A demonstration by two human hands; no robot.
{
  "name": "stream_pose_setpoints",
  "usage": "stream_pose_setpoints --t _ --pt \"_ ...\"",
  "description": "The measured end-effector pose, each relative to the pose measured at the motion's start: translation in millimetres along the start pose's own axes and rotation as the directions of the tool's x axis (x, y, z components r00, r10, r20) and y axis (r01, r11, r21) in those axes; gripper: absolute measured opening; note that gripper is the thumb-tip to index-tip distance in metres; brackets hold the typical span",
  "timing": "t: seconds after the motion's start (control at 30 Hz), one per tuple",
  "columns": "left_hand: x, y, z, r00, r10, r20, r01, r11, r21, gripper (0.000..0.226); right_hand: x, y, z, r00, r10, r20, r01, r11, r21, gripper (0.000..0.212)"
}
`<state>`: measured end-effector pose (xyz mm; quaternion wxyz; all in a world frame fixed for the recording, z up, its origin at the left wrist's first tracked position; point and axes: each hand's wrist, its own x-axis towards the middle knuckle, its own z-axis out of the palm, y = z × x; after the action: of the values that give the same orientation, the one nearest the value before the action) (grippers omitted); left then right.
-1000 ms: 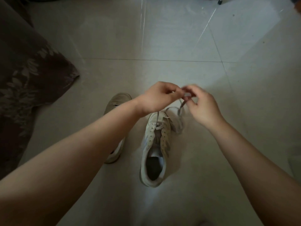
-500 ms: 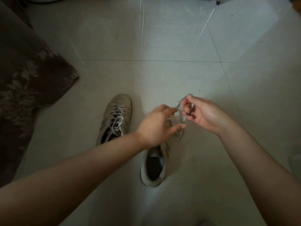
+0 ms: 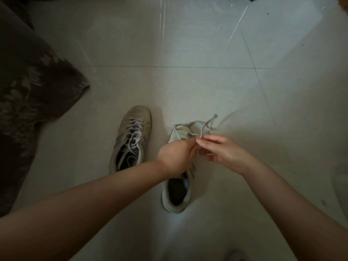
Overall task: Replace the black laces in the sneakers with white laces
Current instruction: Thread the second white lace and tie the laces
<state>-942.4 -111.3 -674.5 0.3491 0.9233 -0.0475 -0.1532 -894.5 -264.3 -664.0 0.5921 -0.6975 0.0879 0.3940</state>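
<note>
Now both hands are sitting lower and nearer the body than a second ago, when they were meeting high above the toe of the right sneaker (image 3: 177,193). The left hand (image 3: 176,157) is hovering over the middle of that sneaker, its fingers curled and pinching the white lace (image 3: 202,129) just where the right hand (image 3: 224,153) is meeting it. The right hand is pinching the same lace between thumb and forefinger, with its other fingers loosely curled below. Half a second ago the two hands were slightly apart; they are now touching at the fingertips.

From the pinch the lace is running up and away in a loose loop over the toe of the right sneaker, with one free end sticking out to the right above the floor (image 3: 207,87). Earlier that loop was bunched tight between the hands; it is now spreading wider and flatter. The sneaker is lying on the floor, toe pointing away, its dark opening facing the camera.

Beside it, the left sneaker (image 3: 131,140) is now showing in full, since the left forearm is no longer crossing it. It is already wearing pale laces tied loosely. A dark patterned cloth (image 3: 33,95) is lying at the left edge.
</note>
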Motion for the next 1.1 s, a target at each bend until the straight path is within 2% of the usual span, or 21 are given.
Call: stream_pose_setpoints --t 0.13,0.23,0.47,0.63,0.77,1.0,1.1 --pt "-6.4 -10.2 1.5 0.986 -0.158 -0.049 0.165 0.969 0.185 0.024 8.7 18.5 -3.3 0.971 -0.086 -0.221 0.088 0.996 -0.003 0.006" --pt "-11.3 -16.6 -2.6 0.974 -0.208 -0.086 0.219 0.961 0.165 0.017 11.8 31.0 1.9 0.957 -0.064 -0.282 0.095 0.991 0.099 0.008" --pt "2.1 -12.6 11.7 0.934 -0.336 -0.118 0.343 0.939 0.041 0.023 20.9 39.2 12.0 0.911 -0.144 -0.386 0.144 0.989 -0.03 0.01" --pt "4.7 -15.9 22.6 0.928 -0.323 -0.184 0.342 0.936 0.082 0.024 25.2 40.9 9.9 0.9 -0.177 -0.398 0.163 0.984 -0.071 0.016" --pt "5.3 -18.8 23.3 0.937 -0.32 -0.139 0.336 0.934 0.121 0.026 28.0 40.6 9.4 0.909 -0.171 -0.38 0.169 0.985 -0.04 0.016" --pt "6.6 -13.5 23.4 0.906 -0.402 -0.132 0.404 0.915 -0.011 0.025 33.2 45.7 16.0 0.899 -0.169 -0.403 0.133 0.984 -0.116 0.021" --pt "7.2 -12.3 27.4 0.89 -0.431 -0.151 0.433 0.901 -0.02 0.024 35.7 46.4 19.0 0.899 -0.189 -0.394 0.115 0.972 -0.204 0.02"
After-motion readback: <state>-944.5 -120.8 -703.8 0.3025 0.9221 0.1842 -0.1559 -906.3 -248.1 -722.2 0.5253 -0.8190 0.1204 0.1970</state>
